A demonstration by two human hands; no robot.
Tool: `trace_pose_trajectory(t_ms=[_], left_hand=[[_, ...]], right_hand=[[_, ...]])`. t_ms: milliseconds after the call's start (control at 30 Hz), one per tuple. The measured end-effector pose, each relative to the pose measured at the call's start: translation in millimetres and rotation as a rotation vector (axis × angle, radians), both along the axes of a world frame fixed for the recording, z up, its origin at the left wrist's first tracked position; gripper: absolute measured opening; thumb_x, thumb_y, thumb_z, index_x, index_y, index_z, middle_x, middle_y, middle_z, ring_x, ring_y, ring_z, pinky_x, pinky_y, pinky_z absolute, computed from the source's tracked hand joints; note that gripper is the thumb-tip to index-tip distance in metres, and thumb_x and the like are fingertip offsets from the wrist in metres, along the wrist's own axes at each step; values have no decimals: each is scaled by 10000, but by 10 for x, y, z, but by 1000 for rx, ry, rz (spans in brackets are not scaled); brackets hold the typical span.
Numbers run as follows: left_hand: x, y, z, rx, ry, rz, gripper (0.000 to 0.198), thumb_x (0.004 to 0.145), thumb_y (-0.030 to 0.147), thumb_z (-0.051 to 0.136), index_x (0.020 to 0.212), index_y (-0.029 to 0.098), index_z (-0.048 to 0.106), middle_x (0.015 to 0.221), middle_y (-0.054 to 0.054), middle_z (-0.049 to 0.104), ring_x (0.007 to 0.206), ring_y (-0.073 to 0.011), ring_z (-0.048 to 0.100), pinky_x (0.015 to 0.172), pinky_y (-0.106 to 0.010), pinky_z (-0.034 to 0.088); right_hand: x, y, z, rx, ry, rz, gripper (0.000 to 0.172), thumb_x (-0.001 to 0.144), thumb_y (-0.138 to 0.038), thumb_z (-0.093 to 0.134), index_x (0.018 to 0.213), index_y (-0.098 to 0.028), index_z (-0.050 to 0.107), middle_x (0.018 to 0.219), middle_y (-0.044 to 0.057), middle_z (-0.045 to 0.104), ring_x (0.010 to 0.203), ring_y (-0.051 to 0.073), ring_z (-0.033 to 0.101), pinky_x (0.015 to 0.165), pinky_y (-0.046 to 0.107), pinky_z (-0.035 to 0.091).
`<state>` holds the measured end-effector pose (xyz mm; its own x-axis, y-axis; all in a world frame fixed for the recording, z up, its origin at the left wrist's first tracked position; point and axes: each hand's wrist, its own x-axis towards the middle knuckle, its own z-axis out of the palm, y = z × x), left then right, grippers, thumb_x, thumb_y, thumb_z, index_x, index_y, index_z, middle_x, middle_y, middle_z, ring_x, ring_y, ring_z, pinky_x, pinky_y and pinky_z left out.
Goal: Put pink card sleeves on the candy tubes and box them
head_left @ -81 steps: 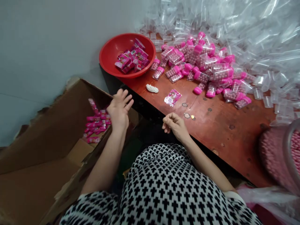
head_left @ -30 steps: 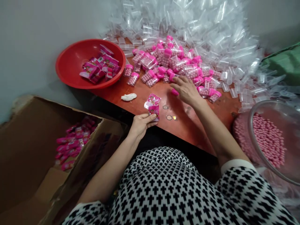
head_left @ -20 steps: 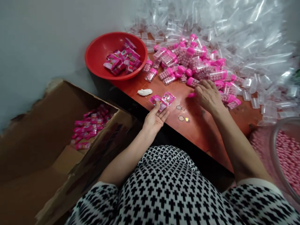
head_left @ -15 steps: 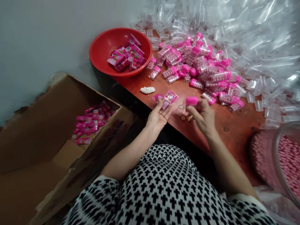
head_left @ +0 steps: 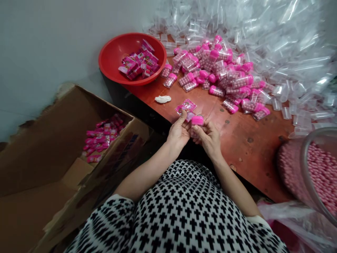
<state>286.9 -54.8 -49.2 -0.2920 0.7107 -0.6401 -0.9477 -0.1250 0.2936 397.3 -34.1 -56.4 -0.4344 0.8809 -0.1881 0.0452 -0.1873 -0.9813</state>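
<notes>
Both hands meet at the near edge of the red-brown table (head_left: 244, 140). My right hand (head_left: 209, 138) is closed round a small clear tube with a pink cap (head_left: 197, 121), filled with pink candy. My left hand (head_left: 179, 131) pinches a pink printed sachet (head_left: 182, 111) right beside the tube. A second pink sachet (head_left: 189, 104) lies on the table just beyond the fingers. The hands touch each other.
A red bowl (head_left: 116, 56) of pink sachets sits at the far left of the table. A heap of filled pink-capped tubes (head_left: 223, 73) lies before a pile of empty clear tubes (head_left: 263, 31). A clear tub of pink candy (head_left: 316, 172) stands right. An open cardboard box (head_left: 65, 147) holding packed pink items is left.
My right hand picked a pink-capped tube from the heap and brought it back to my left hand. My left hand took up a sachet and now holds it against the tube.
</notes>
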Motion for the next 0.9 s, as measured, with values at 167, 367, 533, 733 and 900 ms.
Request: trace_pose_trajectory(t_ms=[167, 367, 533, 733, 900], left_hand=[[19, -1, -23, -13, 44, -46, 237, 775, 316, 765, 719, 138, 618, 681, -21, 678, 588, -116, 633, 563, -207, 489], [36, 6, -35, 23, 106, -107, 288, 737, 372, 791, 723, 137, 624, 666, -19, 663, 528, -104, 591, 492, -209, 452], [44, -14, -64, 64, 281, -177, 425, 629, 475, 838, 659, 129, 592, 537, 20, 570, 403, -81, 487, 375, -207, 346], [-8, -1, -77, 179, 439, -206, 479, 477, 455, 909, 596, 115, 594, 507, 20, 561, 417, -85, 499, 413, -218, 399], [-52, 15, -97, 191, 489, -228, 463, 473, 444, 912, 600, 111, 616, 522, 13, 585, 419, -81, 507, 411, -207, 400]], right_hand=[[17, -10, -16, 24, 18, -34, 356, 755, -464, 719, 912, -189, 558, 652, -33, 684, 444, 89, 584, 375, 178, 453], [9, 1, -42, 16, -7, -12, 363, 746, -466, 730, 906, -187, 562, 614, -51, 661, 414, 78, 559, 365, 170, 437], [-1, 25, -56, -71, 92, 65, 358, 736, -457, 742, 873, -180, 559, 596, -48, 660, 385, 78, 550, 346, 168, 421], [0, 10, -103, 39, 65, -53, 326, 756, -430, 738, 896, -193, 563, 639, -50, 674, 446, 77, 581, 388, 163, 451], [10, 27, -119, 6, 91, 33, 335, 759, -455, 726, 895, -201, 556, 643, -41, 678, 434, 84, 565, 374, 173, 425]])
